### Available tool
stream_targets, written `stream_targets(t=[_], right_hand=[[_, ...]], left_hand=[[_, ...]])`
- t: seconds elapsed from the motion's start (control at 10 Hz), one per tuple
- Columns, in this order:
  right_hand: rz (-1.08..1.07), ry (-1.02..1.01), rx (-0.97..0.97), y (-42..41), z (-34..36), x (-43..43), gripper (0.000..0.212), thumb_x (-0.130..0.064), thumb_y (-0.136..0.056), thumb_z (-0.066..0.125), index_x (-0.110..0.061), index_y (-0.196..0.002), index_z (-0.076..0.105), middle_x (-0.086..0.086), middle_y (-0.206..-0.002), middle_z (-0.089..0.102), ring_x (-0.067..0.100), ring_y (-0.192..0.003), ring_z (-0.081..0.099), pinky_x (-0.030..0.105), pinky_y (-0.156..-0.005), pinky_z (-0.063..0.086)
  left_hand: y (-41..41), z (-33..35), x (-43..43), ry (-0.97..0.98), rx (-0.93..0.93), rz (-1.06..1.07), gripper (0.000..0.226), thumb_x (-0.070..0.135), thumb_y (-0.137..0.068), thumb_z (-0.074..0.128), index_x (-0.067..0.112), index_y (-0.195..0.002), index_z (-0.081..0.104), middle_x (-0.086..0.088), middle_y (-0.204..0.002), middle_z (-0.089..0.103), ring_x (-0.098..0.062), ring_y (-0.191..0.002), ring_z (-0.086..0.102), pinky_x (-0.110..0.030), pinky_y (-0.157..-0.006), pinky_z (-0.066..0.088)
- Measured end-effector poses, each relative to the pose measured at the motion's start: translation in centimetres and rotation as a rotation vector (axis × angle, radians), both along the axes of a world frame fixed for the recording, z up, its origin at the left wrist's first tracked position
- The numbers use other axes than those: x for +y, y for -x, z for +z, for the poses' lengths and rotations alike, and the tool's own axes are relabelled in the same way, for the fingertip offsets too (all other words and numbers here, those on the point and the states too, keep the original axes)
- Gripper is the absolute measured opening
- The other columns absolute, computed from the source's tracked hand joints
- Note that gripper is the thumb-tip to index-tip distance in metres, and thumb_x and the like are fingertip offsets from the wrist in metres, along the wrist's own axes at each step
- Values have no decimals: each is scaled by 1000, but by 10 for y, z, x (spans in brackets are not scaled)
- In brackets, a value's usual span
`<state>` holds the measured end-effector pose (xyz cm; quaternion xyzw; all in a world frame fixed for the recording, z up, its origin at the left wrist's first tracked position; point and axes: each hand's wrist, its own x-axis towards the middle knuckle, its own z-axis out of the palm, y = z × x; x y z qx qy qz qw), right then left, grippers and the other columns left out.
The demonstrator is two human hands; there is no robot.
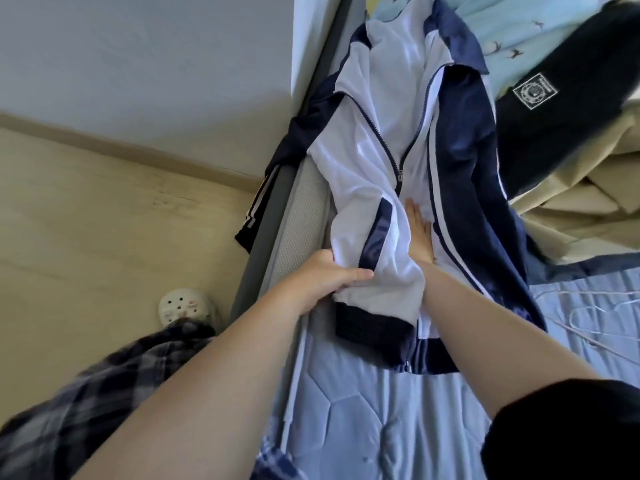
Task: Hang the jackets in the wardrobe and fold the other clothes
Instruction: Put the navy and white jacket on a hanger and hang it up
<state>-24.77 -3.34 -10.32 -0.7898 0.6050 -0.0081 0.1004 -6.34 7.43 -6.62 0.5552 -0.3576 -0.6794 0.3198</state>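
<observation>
A white-and-navy zip jacket (388, 147) lies along the bed's edge (273, 216). The left hand (325, 275) pinches its smooth folded sleeve; the right hand (420, 237) presses flat beside it, fingers straight.

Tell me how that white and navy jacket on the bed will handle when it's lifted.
Probably floppy: the jacket lies creased on the bed, and the sleeve bunches where the left hand grips it. Likely light, since the fabric looks thin. Possibly a bit slippery, given the sheen on the navy panels. The right hand rests flat on it.
</observation>
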Motion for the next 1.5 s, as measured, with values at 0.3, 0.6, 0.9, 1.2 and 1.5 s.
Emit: stream_targets(t=[0.3,0.6,0.9,1.2,1.5], right_hand=[[116,-198,-264,13,62,61,24,-28,-97,41,-14,-110,56,8,-112,60,30,-98,59,38,-81,48],[605,-135,337,72,46,162,109,-66,-69,62,-29,-151,1,-2,-155,-18,25,-145,-17,47,-114,-11],[-6,132,-142,66,80,138,12,-4,-79,51,-11,-89,51,7,-84,60,32,-77,54,35,-59,37],[-446,-2,-85,85,113,92,27,-25,-85,55,-5,-104,55,16,-110,55,37,-100,55,37,-74,42],[-521,-255,-120,101,70,123,64,-40,-83,64,-1,-128,41,20,-131,48,36,-118,48,42,-92,43]], left_hand=[[3,20,43,-264,-310,325,20,8,-89,57,6,-108,61,-10,-100,62,-21,-74,57,-27,-55,50],[13,32,75,576,-1147,-109,58,36,-84,60,23,-135,36,-5,-131,45,-26,-120,45,-34,-92,41],[36,30,88,492,-1349,-374,47,21,-84,59,19,-129,44,-6,-123,53,-28,-109,53,-37,-80,45],[-20,46,79,-30,-1050,432,13,14,-86,57,10,-96,64,-9,-89,61,-31,-80,57,-30,-59,44],[-13,52,85,-118,-615,509,34,0,-92,36,5,-119,57,-17,-78,66,-20,-44,59,-24,-38,47]])
